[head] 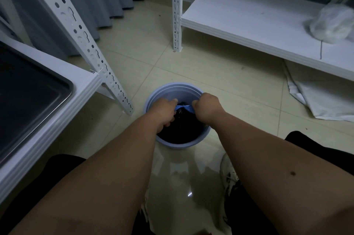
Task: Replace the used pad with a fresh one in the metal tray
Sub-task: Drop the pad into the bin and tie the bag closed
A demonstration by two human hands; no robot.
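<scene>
A round light-blue bin [173,89] stands on the tiled floor in front of me, with dark, crumpled black material [182,131] inside it. My left hand [164,112] and my right hand [206,108] are both over the bin, fists closed. Between them a short blue strip [183,107] is stretched, one end in each hand. I cannot tell whether it belongs to a pad or to a bag. The metal tray [66,83] lies on the white shelf at the left, and its inside looks dark and bare.
A white slotted rack post [107,70] slants down just left of the bin. Another shelf [258,24] at the right carries a crumpled clear plastic bag [331,25]. A white sheet [321,98] lies on the floor under it. My knees and a shoe [228,173] are below.
</scene>
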